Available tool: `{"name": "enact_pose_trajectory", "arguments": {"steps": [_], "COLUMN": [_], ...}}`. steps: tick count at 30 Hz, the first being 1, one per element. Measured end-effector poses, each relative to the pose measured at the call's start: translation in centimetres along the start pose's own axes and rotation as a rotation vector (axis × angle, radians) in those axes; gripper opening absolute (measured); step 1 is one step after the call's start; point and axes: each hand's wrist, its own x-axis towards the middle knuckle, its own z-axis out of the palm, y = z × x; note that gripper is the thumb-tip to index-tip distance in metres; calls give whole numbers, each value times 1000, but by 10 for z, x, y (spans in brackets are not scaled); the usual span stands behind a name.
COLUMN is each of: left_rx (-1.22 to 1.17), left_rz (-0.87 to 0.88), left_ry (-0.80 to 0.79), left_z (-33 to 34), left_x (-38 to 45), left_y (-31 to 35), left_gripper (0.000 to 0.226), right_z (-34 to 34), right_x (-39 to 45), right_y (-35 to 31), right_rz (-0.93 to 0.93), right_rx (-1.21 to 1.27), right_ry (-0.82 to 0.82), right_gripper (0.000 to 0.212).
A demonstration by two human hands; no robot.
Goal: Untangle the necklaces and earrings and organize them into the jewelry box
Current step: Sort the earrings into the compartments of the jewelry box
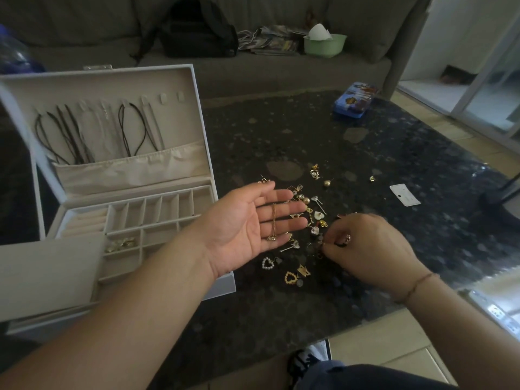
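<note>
A scatter of small gold and pearl earrings (pixel 305 220) lies on a dark speckled glass table (pixel 365 153), a little past its middle as seen from the person's seat. The person's left hand (pixel 253 220) is held flat and palm up just over the near-left edge of the scatter, fingers straight, with a thin gold chain earring (pixel 273 223) lying across them. The right hand (pixel 365 243), at about four o'clock from the pile, has its fingers curled and pinches a small dark piece at their tips; what the piece is cannot be made out. This looks like the sorting step: pieces are being picked out one at a time and gathered on the open palm. At nine o'clock from the pile stands the open white jewelry box (pixel 202 122), its lid upright with dark cord necklaces (pixel 70 133) already hung inside, and one small tray compartment holding gold pieces (pixel 121 244). The next move likely calls for carrying the palm level to the left, over the box's near corner, which sits just beside the wrist. Beyond the pile, toward twelve and two o'clock, the tabletop is mostly bare, apart from a blue tin (pixel 353 99) and a white card (pixel 405 195).
</note>
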Motion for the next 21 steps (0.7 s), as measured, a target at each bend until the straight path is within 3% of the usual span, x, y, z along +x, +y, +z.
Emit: {"name": "enact_pose_trajectory", "arguments": {"steps": [4,7,11,15,18,21], "left_rx": [54,46,30,13,8,3], "left_rz": [5,-7,-15,-19,-17,-20], "left_ry": [6,12,24,23,21,23], "left_z": [1,1,1,0,-1,-1], "left_x": [2,5,7,8,8,9], "left_y": [-2,-4,-5,-5,-5,-5], "left_gripper": [40,40,39,39,40,40], "right_z": [-14,-12,-10,-3,7,10], "right_x": [1,2,3,2,2,3], "right_y": [10,11,9,3,-3,-12], "right_rz": [-13,-56,-57,-87,-49,-68], "right_rx": [206,148,103,-12,-90,-164], "right_ry": [-103,-142,-89,-28,45,80], "right_gripper": [13,19,22,4,23,19]}}
